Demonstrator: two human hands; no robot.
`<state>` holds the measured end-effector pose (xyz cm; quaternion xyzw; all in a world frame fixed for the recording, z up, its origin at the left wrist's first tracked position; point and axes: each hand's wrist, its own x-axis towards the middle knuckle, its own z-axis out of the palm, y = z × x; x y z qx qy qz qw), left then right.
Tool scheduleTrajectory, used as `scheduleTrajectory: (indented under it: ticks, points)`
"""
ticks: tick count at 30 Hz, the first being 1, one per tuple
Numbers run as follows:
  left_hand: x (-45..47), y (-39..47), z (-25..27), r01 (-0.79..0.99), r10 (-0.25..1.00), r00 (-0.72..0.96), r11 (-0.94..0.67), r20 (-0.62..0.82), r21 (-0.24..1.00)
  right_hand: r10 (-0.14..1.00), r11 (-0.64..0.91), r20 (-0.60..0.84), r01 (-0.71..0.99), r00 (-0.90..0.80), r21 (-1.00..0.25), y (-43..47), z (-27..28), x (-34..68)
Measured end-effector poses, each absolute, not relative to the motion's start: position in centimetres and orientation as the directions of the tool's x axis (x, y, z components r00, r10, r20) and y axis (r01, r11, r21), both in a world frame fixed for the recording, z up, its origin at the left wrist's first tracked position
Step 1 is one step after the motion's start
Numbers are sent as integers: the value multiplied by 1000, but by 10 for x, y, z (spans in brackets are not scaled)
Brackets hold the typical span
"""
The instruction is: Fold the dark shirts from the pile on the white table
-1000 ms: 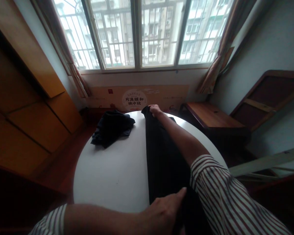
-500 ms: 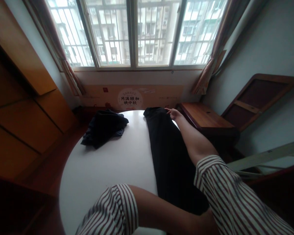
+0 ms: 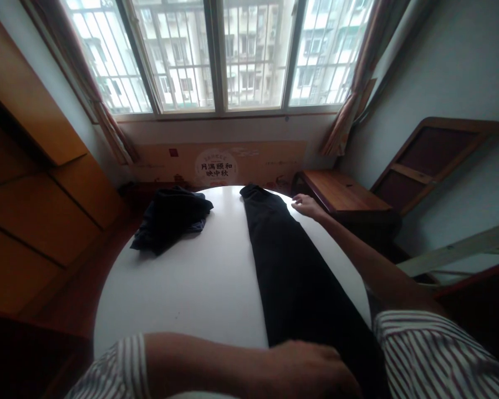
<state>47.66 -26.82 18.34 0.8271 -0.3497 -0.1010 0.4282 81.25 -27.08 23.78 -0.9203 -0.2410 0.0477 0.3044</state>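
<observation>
A long black garment (image 3: pixel 291 266), which looks like folded trousers, lies lengthwise along the right part of the round white table (image 3: pixel 208 288). My right hand (image 3: pixel 308 206) is at the table's far right edge, just off the garment's far end, with its fingers apart and nothing in them. Across the garment's near end reaches my left hand (image 3: pixel 311 368), back upward; its fingers are dark and mostly hidden, so their grip does not show. On the table's far left rests a bunched dark garment (image 3: pixel 172 216), separate from both hands.
A brown wooden cabinet (image 3: pixel 343 191) stands beyond the table's right side, close to my right hand. Behind it a wooden framed panel (image 3: pixel 432 160) leans by the wall. Orange cupboards (image 3: pixel 33 221) line the left side. A barred window (image 3: pixel 220 55) with curtains is ahead.
My right hand has left the garment's far end and moved slightly right. The garment's right side now lies further in, baring table beside it. My left hand has shifted left over the near end.
</observation>
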Motion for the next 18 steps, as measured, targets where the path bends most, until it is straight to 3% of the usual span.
scheduleTrajectory:
  ticks: [3,5,7,10,14,18]
  points:
    - [499,-184,190,-202,-84,977,-641,194,740,500,-740,-21,414,866,-530,-325,217,775]
    - [533,-134,189,56,234,961,-677,143,733,506,-769,-75,410,859,-491,-361,200,746]
    - [572,-97,186,324,497,868,-574,5,752,495,-797,-86,412,865,-443,-389,186,720]
    - [625,-68,183,443,609,790,-490,-69,750,476,-819,-100,399,874,-412,-415,177,691]
    - [669,-59,184,508,631,762,-440,-147,741,488,-820,-119,408,864,-402,-430,176,668]
    - [689,-55,180,538,633,755,-449,-171,714,526,-768,-144,395,839,-505,-445,171,652]
